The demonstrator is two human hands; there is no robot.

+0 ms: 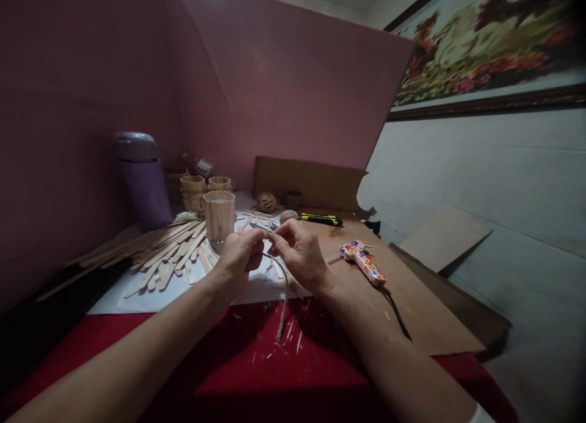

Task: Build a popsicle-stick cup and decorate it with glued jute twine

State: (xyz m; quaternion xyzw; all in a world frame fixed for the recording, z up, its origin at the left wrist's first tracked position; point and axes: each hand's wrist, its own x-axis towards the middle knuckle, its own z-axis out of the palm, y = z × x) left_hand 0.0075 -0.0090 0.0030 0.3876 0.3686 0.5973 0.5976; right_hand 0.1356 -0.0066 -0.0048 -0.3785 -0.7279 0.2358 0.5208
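Observation:
My left hand [240,255] and my right hand [300,252] meet over the white paper, fingertips pinched close together. Between them they grip the end of a braided twine cord [282,316], whose tail hangs below my right hand to the red cloth. What lies exactly between the fingertips is mostly hidden. Just beyond my left hand stands a cup made of wooden sticks [220,216]. A floral-patterned glue gun [365,263] lies to the right of my right hand, its black cable running toward me.
Loose craft sticks [178,249] fan out at left beside a purple bottle [144,182]. Smaller stick cups [193,193], a twine ball [267,202] and a yellow-black utility knife [321,219] lie farther back. Brown board [412,313] covers the right side; wood scraps litter the red cloth [220,356].

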